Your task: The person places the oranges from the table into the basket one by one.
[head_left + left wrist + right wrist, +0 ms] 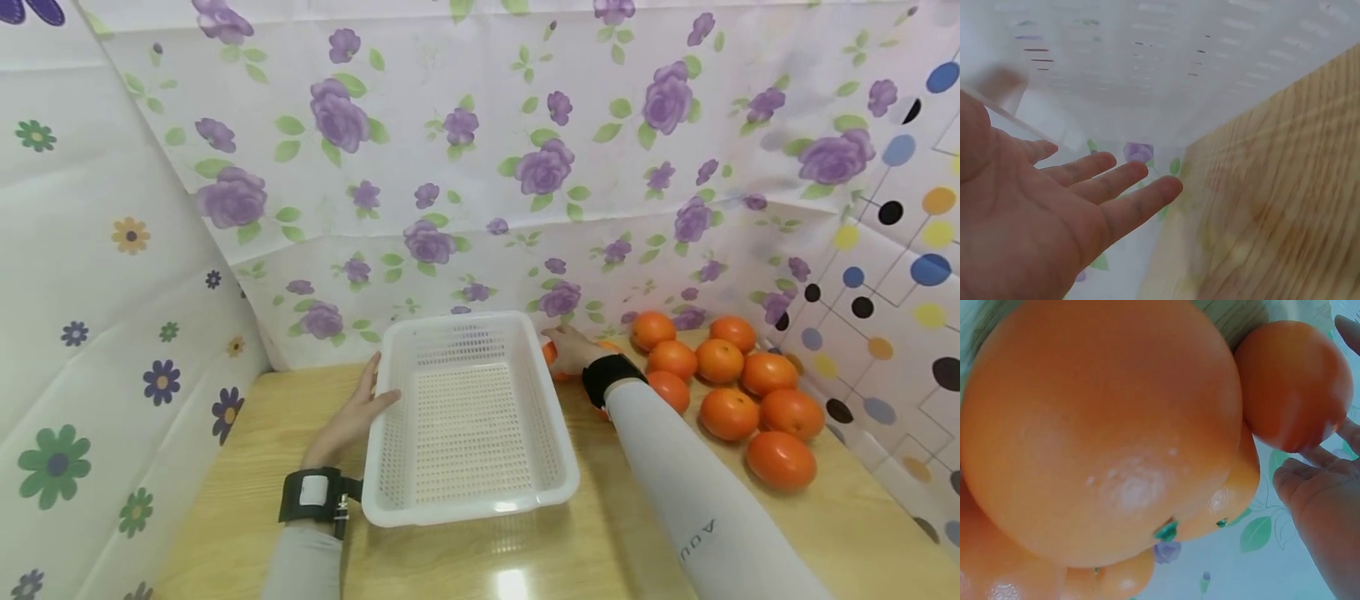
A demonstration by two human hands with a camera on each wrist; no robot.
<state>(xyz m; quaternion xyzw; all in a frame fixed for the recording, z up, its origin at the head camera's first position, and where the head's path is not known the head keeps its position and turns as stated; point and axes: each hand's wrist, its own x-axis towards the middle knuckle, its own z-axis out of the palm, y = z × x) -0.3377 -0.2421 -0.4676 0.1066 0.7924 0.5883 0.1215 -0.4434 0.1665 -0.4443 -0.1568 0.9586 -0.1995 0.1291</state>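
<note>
I have the right grip (572, 350) around an orange (1294, 387) just right of the basket (468, 511); left grip (358, 412) holds its left side.

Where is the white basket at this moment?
In the head view, the white basket is at lower middle, between the left hand and the right hand, left of the orange fruits.

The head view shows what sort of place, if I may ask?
Probably a makeshift booth for tabletop work: printed sheets stand behind and on both sides of a wooden table, which holds a white basket and loose orange fruit.
</note>
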